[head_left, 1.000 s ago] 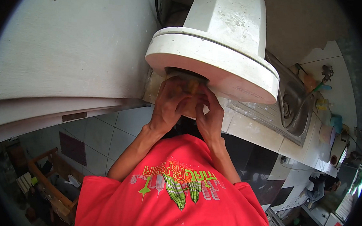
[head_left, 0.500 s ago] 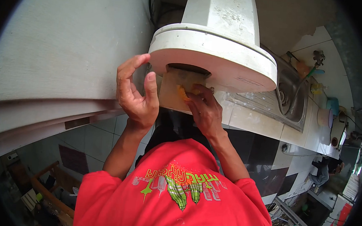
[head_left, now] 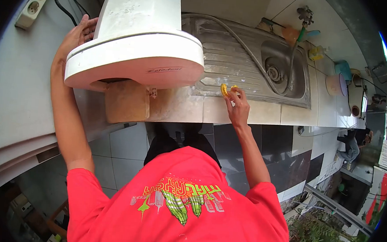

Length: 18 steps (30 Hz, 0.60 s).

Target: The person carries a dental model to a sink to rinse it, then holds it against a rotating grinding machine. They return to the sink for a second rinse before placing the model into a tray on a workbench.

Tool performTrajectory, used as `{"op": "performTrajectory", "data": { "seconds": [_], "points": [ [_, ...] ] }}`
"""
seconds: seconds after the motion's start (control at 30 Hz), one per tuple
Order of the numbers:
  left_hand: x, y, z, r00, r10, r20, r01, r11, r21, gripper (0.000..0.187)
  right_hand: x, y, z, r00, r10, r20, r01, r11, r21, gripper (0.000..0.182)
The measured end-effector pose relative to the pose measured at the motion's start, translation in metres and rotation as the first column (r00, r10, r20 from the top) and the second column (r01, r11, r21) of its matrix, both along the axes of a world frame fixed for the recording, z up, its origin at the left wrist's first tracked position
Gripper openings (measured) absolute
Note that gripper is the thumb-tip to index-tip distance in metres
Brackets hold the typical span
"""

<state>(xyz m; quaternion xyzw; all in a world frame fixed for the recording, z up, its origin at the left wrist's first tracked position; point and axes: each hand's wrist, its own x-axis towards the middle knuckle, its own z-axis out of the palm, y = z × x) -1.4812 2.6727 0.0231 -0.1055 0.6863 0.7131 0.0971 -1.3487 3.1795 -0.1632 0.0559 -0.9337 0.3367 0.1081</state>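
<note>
A large white machine (head_left: 135, 55) with a rounded head stands on the counter at upper left, a tan board (head_left: 127, 102) under its dark opening. Behind the machine's left side, my left hand (head_left: 80, 34) reaches with fingers apart, touching or very near the casing; some fingertips are hidden. Over the counter's edge by the sink's drainboard, my right hand (head_left: 237, 107) pinches a small curved yellow-orange piece (head_left: 224, 89), which I cannot identify.
A steel sink (head_left: 283, 64) with a grey hose lies to the right, a green tap hose (head_left: 301, 34) above it. A socket strip (head_left: 33, 7) is on the white surface at upper left. A person (head_left: 351, 144) sits far right.
My view has shifted toward the sink. My left hand has gone up to the machine's far left side. My right hand has moved right, away from the tan board, with the yellow-orange piece.
</note>
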Motion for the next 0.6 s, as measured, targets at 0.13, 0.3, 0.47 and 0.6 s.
{"op": "performTrajectory", "data": {
  "seconds": [0.13,0.3,0.47,0.6],
  "points": [
    [0.011,0.014,-0.014,0.952,0.042,0.304,-0.088,0.986,0.140,0.071,-0.038,0.021,-0.035,0.992,0.117,-0.045,-0.110,0.985,0.136,0.024],
    [0.036,0.016,-0.014,0.939,0.087,0.334,-0.139,0.981,0.134,0.072,-0.033,0.038,-0.022,0.979,0.183,-0.088,-0.174,0.979,0.104,0.030],
    [0.043,0.010,-0.016,0.937,0.127,0.325,-0.177,0.976,0.129,0.073,0.009,0.096,-0.008,0.997,-0.079,-0.008,0.079,0.994,-0.070,0.032],
    [0.050,0.006,-0.017,0.937,0.161,0.309,-0.212,0.967,0.139,0.074,0.031,0.133,-0.009,0.955,-0.290,-0.056,0.286,0.956,-0.066,0.026]
  ]
}}
